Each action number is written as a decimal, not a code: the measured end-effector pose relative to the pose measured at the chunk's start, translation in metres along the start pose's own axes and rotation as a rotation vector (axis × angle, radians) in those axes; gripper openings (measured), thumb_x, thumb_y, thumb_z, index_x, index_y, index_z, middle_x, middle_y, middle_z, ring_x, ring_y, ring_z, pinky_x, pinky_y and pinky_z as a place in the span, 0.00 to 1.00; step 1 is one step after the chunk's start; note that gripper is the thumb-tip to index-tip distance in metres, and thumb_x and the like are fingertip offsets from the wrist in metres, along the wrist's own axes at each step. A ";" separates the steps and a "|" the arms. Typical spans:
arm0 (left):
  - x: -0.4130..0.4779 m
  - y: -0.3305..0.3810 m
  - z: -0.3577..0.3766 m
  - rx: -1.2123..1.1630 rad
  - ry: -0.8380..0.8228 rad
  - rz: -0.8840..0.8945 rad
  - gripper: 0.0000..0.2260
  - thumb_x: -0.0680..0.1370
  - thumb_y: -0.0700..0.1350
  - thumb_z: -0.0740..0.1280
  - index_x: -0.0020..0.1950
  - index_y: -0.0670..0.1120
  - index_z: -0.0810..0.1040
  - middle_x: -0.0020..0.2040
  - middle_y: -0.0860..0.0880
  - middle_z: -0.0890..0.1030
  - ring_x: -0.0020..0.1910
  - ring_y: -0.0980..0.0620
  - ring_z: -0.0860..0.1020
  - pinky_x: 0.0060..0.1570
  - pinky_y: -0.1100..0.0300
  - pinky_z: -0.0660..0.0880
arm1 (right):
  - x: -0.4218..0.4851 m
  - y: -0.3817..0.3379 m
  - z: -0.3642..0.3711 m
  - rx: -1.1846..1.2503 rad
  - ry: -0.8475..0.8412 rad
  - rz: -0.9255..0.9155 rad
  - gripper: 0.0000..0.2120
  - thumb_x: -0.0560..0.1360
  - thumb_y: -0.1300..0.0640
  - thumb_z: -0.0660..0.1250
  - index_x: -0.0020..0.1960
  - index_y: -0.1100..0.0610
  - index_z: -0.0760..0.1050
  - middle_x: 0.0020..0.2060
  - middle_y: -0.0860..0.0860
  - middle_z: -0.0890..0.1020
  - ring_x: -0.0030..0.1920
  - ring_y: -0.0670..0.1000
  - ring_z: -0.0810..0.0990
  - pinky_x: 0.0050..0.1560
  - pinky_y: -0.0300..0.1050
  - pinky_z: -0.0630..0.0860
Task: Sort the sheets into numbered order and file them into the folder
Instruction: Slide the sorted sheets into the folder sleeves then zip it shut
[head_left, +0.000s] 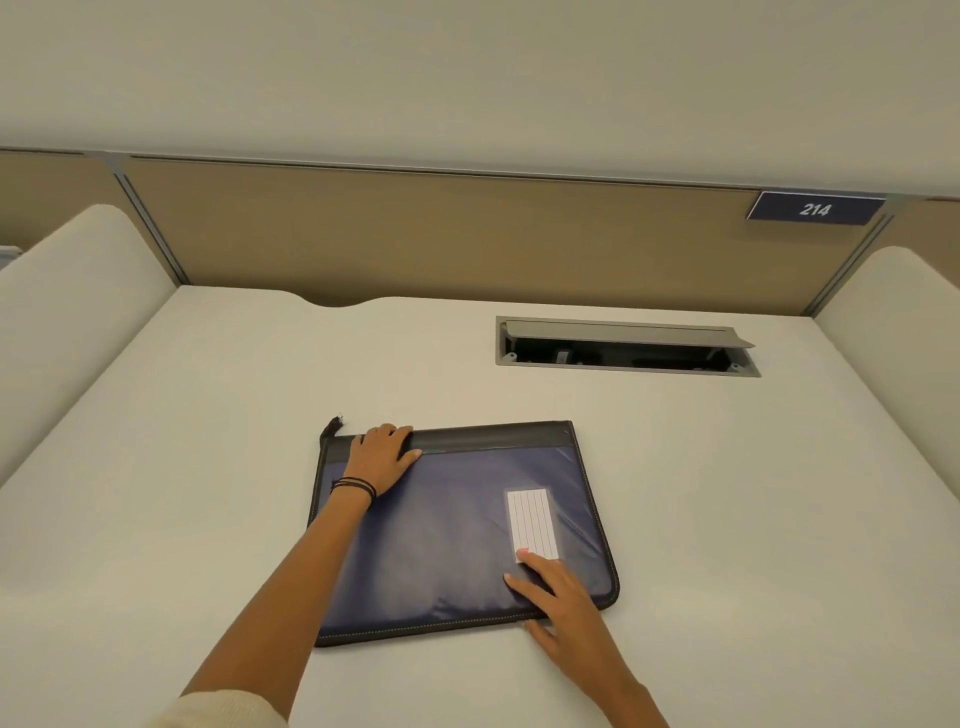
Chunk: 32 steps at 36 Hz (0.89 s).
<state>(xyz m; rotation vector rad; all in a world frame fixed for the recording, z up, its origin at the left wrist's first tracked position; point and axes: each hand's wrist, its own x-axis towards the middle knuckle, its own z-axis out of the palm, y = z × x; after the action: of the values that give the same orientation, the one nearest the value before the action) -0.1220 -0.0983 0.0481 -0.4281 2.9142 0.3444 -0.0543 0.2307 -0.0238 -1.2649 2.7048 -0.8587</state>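
Observation:
A dark blue zip folder (447, 535) with a black band along its far edge lies closed and flat in the middle of the white desk (208, 415). A white lined label (532, 519) sits on its right half. My left hand (382, 457) rests on the folder's far left corner, fingers over the black band near the zip pull (332, 426). My right hand (558, 597) lies flat with straight fingers on the folder's near right corner, fingertips at the label's lower end. No sheets are in view.
An open cable hatch (626, 345) is set into the desk at the back right. Beige partitions (441, 234) wall the desk at the back and sides, with a blue sign reading 214 (815, 209) at the upper right.

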 end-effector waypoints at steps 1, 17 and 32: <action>0.001 0.000 0.000 0.001 -0.001 0.002 0.22 0.81 0.55 0.57 0.72 0.47 0.66 0.65 0.44 0.73 0.64 0.44 0.70 0.65 0.51 0.64 | 0.001 0.001 -0.001 0.003 -0.004 0.000 0.32 0.67 0.55 0.75 0.68 0.45 0.67 0.68 0.45 0.68 0.68 0.46 0.63 0.64 0.44 0.66; -0.033 0.033 0.009 0.195 -0.191 -0.158 0.23 0.80 0.58 0.58 0.64 0.41 0.71 0.61 0.41 0.75 0.59 0.41 0.75 0.57 0.49 0.75 | -0.024 0.013 -0.032 -0.147 0.411 0.471 0.22 0.61 0.72 0.77 0.52 0.56 0.83 0.53 0.59 0.76 0.53 0.55 0.74 0.51 0.45 0.76; -0.097 0.075 0.039 0.050 -0.219 -0.199 0.17 0.82 0.50 0.59 0.64 0.39 0.65 0.59 0.41 0.78 0.58 0.42 0.77 0.48 0.56 0.71 | -0.004 0.012 -0.063 0.393 0.226 0.889 0.25 0.78 0.61 0.64 0.73 0.60 0.62 0.70 0.60 0.66 0.70 0.59 0.65 0.68 0.52 0.65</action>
<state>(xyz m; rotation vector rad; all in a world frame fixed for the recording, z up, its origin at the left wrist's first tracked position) -0.0472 0.0069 0.0455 -0.6249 2.6344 0.2691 -0.0766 0.2694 0.0231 0.1372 2.6009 -1.2985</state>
